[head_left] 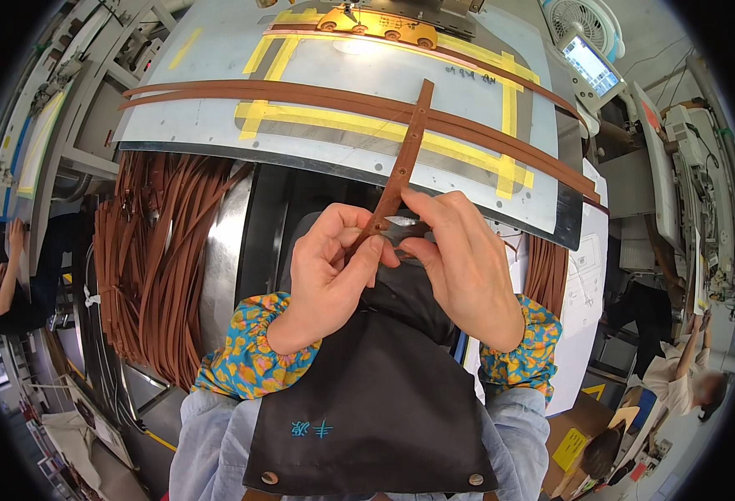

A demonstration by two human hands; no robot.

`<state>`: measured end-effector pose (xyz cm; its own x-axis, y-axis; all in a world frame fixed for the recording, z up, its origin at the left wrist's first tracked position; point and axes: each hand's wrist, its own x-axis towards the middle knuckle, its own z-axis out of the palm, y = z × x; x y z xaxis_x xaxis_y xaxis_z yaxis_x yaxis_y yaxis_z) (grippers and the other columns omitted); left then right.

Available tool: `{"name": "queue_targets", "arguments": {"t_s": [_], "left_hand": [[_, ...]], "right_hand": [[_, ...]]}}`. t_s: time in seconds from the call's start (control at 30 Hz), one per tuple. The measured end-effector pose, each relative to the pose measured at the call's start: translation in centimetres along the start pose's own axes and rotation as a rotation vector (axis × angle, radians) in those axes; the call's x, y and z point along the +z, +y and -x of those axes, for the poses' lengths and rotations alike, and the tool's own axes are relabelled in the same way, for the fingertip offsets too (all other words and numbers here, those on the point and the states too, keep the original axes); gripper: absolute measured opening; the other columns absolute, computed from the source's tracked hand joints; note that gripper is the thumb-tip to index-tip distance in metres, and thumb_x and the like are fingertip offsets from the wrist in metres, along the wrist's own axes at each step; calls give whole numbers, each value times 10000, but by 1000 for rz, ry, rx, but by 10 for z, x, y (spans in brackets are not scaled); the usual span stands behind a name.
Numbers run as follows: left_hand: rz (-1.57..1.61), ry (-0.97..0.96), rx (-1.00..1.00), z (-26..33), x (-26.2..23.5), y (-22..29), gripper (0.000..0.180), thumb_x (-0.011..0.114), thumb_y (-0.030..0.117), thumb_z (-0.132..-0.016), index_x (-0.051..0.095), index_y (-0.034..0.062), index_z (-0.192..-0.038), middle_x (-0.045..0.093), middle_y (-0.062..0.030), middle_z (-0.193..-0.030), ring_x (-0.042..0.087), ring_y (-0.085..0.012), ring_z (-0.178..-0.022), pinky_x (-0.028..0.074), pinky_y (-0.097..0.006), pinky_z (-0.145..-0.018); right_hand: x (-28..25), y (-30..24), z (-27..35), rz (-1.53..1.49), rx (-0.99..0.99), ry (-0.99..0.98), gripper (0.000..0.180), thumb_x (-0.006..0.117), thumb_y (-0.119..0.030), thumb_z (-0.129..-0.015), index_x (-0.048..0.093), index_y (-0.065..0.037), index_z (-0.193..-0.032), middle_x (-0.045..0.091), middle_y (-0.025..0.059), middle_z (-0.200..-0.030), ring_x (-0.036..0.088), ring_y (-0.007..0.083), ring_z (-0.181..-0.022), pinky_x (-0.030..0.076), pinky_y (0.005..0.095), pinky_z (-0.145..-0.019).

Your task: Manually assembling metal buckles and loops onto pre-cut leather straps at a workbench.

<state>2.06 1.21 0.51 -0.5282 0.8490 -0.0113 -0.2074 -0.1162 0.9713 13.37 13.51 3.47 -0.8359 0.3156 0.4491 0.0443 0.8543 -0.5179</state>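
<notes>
My left hand [330,267] and my right hand [459,259] pinch the near end of a narrow brown leather strap [405,154] with small holes along it. The strap rises from my fingers up over the metal work plate [217,92]. A small dark metal piece [405,227] sits between my fingertips at the strap's end; what it is I cannot tell. Long brown straps [300,93] lie across the plate over yellow tape marks [359,125]. I wear patterned sleeve covers and a black apron [376,392].
A thick bundle of brown straps [163,259] hangs at the left under the plate, another [547,271] at the right. A sewing head with an orange clamp [376,25] stands at the back. A small screen [591,65] and fan are back right. People sit at both sides.
</notes>
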Motion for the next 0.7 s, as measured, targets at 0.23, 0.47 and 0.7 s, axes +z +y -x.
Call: {"name": "queue_targets", "arguments": {"t_s": [0.23,0.47,0.7], "left_hand": [[-20,20,18,0,1,0,98,502,10,-905,506,-28,-995,636,-53,-766,478,-7,-556,382,-148,-485],[-43,26,40,0,1,-1,91,504,14,-909,514,-27,-990,638,-50,-769,481,-6,-557,382,-146,-481],[-42,23,31,-1,2,1,81,495,10,-913,517,-28,-981,635,-51,-765,477,-7,-553,379,-147,-478]], "right_hand": [[2,1,-2,32,-45,98,282,701,7,-674,569,3,-923,517,95,-826,561,253,-713,454,331,-550],[2,2,-3,60,-64,112,276,702,5,-667,572,1,-911,509,88,-811,560,241,-707,451,325,-548],[2,2,-6,82,-97,109,273,700,4,-655,570,-1,-895,497,84,-797,553,231,-700,439,319,-540]]}}
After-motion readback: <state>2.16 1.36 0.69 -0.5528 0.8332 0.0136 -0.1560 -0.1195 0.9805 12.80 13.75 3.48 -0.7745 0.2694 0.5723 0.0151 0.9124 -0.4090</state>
